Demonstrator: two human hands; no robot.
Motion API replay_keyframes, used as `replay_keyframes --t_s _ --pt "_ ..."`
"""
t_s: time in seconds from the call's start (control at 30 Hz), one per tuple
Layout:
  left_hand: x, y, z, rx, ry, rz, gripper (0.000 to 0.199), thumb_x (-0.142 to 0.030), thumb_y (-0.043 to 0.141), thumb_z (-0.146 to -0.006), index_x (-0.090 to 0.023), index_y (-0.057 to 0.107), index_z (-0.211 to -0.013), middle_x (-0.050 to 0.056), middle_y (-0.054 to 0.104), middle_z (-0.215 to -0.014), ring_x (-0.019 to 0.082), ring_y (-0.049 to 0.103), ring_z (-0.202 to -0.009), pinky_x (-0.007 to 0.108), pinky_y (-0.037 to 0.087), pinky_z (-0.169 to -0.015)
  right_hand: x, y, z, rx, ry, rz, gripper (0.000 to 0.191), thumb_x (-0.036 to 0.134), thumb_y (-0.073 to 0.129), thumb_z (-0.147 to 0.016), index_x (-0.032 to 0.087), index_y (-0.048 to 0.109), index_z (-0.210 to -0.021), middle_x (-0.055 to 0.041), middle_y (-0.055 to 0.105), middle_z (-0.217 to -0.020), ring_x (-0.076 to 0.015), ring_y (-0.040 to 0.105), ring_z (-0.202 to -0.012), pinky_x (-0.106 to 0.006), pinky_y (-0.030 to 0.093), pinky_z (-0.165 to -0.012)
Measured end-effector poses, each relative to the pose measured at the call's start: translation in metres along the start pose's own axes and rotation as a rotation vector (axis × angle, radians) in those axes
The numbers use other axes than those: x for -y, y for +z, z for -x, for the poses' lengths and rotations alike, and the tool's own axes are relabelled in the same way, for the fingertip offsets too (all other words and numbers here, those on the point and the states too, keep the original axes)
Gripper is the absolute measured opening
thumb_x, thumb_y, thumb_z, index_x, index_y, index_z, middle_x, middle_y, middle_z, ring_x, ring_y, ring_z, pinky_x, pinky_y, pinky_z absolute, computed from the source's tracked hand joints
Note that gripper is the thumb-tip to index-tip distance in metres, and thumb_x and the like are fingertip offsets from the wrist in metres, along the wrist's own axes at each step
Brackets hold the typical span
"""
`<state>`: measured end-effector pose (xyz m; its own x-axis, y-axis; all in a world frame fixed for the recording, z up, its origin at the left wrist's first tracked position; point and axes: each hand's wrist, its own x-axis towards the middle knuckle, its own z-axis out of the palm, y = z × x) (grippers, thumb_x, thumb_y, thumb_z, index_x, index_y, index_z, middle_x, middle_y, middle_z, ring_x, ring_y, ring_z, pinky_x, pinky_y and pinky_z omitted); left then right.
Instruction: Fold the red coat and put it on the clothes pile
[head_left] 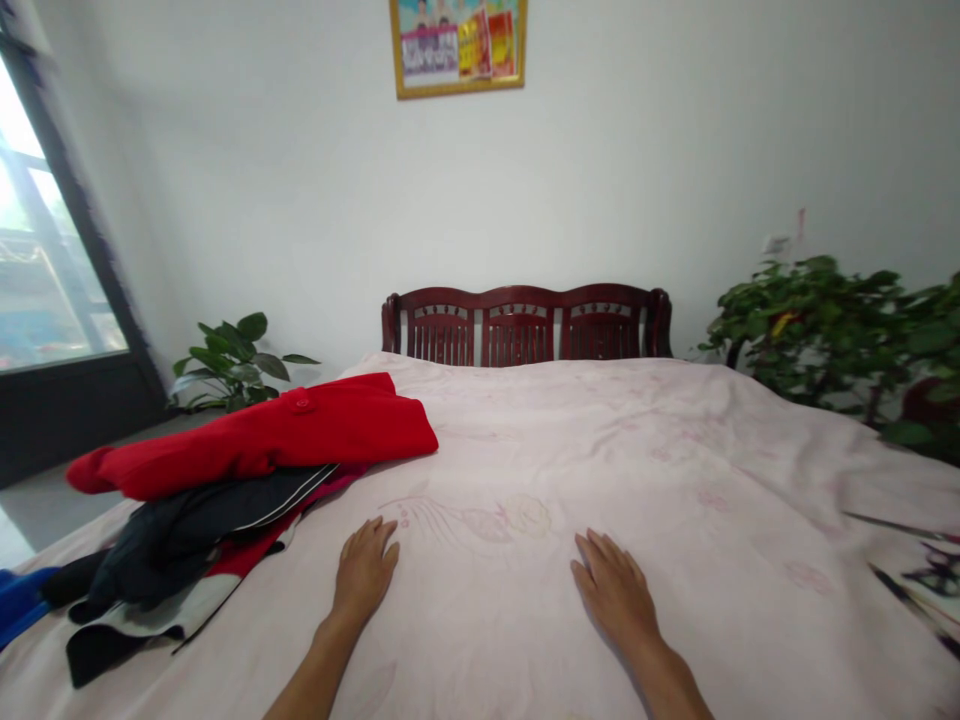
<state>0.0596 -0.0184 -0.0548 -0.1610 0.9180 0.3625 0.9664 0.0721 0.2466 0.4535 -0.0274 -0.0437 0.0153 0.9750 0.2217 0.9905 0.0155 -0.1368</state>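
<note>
Both hands rest palm down on a pale pink sheet (487,600) with a faint flower pattern. My left hand (365,565) lies flat and holds nothing, just right of a pile of clothes. My right hand (613,580) is also flat, its fingers slightly apart, with bare sheet around it. On top of the pile at the left is a folded red garment (285,435) with a button. Beneath it lie a dark garment (187,530) with white piping and a grey, black and red piece (180,605).
A blue item (22,605) lies at the far left edge. Thin dark objects (911,605) sit at the right edge. Beyond the sheet stand a dark red wooden backrest (517,325), a left plant (232,360) and a right plant (825,330). A framed picture (459,50) hangs above.
</note>
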Motion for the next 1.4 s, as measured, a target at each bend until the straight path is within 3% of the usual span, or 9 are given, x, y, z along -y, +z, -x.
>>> replay_keyframes --t_s 0.83,1.4 --pt "0.0012 0.0002 -0.0019 0.036 -0.006 -0.002 0.041 -0.026 0.045 -0.094 -0.020 0.062 -0.132 0.009 0.057 -0.143 0.026 0.047 -0.136 0.041 0.031 -0.116 -0.0018 0.0018 -0.0002 -0.031 -0.017 -0.016 0.050 0.034 0.037 -0.096 0.017 0.056 -0.139 -0.0110 0.049 -0.150 -0.0280 0.040 -0.142 -0.048 0.027 -0.118" --pt "0.0044 0.0034 -0.0017 -0.003 0.016 0.005 0.039 -0.025 0.047 -0.094 -0.020 0.064 -0.129 0.009 0.059 -0.140 0.026 0.049 -0.134 0.042 0.034 -0.115 -0.0005 0.0018 -0.0010 0.000 -0.005 0.009 0.052 0.036 0.035 -0.097 0.018 0.054 -0.142 -0.0096 0.047 -0.152 -0.0272 0.038 -0.143 -0.047 0.025 -0.118"
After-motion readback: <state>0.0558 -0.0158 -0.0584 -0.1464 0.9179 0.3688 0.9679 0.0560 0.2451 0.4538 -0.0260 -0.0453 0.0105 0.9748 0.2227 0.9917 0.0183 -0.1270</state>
